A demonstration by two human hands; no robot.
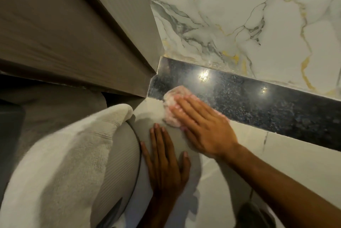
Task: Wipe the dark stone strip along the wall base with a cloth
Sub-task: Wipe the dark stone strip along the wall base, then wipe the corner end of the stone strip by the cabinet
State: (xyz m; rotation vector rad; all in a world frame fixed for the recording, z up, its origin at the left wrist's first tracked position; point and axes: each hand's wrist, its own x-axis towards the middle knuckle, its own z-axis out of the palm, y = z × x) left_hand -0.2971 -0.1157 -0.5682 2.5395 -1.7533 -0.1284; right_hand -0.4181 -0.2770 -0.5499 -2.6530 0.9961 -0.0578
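Note:
A dark speckled stone strip [258,102] runs along the base of the white marble wall, from the corner at centre out to the right edge. A bunched pinkish-white cloth [170,104] lies against the strip's left end, near the corner. My right hand [204,126] presses flat on the cloth, fingers stretched out over it and the strip's lower edge. My left hand [166,161] rests flat on the pale floor just below, fingers apart, holding nothing.
A grey-brown door frame [77,39] meets the strip at the corner on the left. A white towel [60,163] drapes over a grey ribbed rounded object [118,154] at lower left. The white marble wall [239,15] with grey and gold veins rises above the strip.

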